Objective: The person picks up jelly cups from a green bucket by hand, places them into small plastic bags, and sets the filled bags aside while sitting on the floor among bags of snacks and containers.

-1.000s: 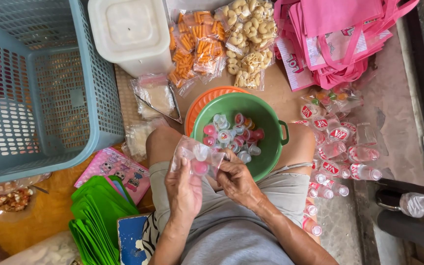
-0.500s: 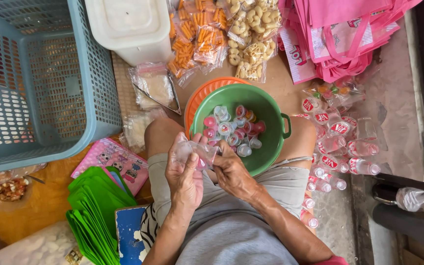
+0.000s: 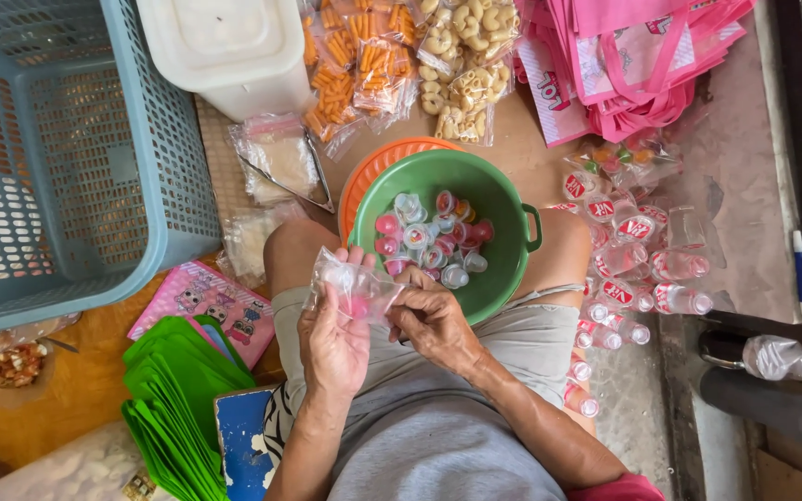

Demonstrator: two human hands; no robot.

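Crowded floor, green bowl [image 3: 503, 269] on the lap, both hands [image 3: 378, 320] clamped on a clear bag [image 3: 355, 289] at its rim.

My bowl [image 3: 503, 269] is green, nested in an orange one [image 3: 373, 167], and its jelly cups [image 3: 424, 237] are pink, red and clear. The bag [image 3: 355, 289] I hold is clear with pink inside. The basket [image 3: 67, 158] is grey-blue mesh, the tub [image 3: 225, 46] white. Snack packs [image 3: 355, 65] are orange and pale yellow. Totes [image 3: 633, 56] are pink, folded bags [image 3: 174, 399] green. My shorts [image 3: 447, 436] are grey.
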